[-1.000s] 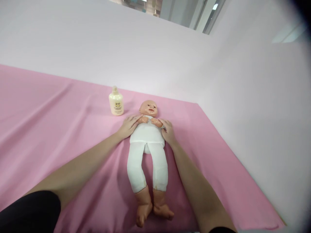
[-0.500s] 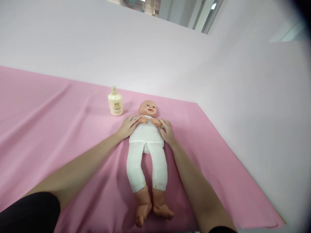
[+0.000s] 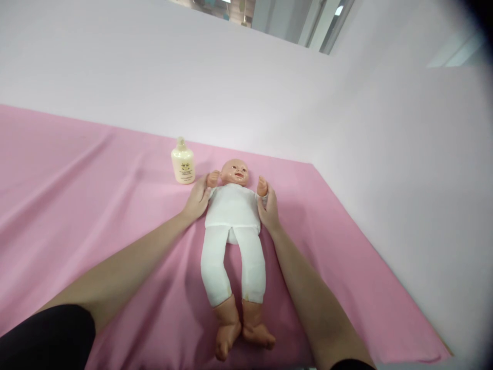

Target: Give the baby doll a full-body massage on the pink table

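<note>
A baby doll [image 3: 232,210] in a white top and white trousers lies on its back, head towards the wall and bare feet towards me. My left hand [image 3: 197,199] is closed round the doll's arm on the left side, the doll's small hand showing above my fingers. On the other side my right hand [image 3: 269,208] grips the doll's other arm, with my thumb on its inner side. Both doll arms are bent outwards, their hands raised beside the head. My fingertips are partly hidden behind the arms.
A pale yellow lotion bottle [image 3: 183,163] stands upright just beyond my left hand. Pink cloth [image 3: 96,205] with loose folds covers the table. White walls [image 3: 154,77] rise behind it and along the right, with a window [image 3: 277,20] at the top.
The doll's arms have moved from across its chest outwards to either side of its head. My hands have moved apart slightly with them.
</note>
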Motion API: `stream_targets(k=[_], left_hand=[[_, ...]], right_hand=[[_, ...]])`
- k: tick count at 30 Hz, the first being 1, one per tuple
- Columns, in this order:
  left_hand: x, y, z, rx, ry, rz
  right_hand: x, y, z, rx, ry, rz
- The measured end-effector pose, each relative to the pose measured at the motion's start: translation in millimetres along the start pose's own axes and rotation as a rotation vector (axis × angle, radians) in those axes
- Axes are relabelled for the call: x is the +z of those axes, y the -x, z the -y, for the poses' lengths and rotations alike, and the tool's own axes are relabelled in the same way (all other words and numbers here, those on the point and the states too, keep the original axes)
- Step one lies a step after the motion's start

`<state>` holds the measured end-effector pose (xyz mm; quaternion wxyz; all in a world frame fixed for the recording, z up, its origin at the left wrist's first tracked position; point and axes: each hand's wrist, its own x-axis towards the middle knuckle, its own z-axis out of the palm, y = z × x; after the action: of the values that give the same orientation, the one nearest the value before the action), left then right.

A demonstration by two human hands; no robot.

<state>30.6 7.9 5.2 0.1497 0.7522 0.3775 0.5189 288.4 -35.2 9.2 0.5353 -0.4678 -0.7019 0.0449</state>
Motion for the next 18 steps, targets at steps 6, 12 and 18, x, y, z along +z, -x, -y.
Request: stream_targets(k=[6, 12, 18], left_hand=[[-0.4, 0.6, 14.8, -0.232, 0.253, -0.224], [-2.5, -1.4, 15.6, -0.322, 0.333, -0.302], [-4.0, -2.3, 8.8, -0.362, 0.369, -0.337]], right_hand=[[-1.9, -1.7, 0.3, 0.106, -0.181, -0.165], [-1.4, -2.2, -17.4, 0.211, -0.239, -0.255], [-2.5, -3.0, -23.3, 0.270, -0.286, -0.277]])
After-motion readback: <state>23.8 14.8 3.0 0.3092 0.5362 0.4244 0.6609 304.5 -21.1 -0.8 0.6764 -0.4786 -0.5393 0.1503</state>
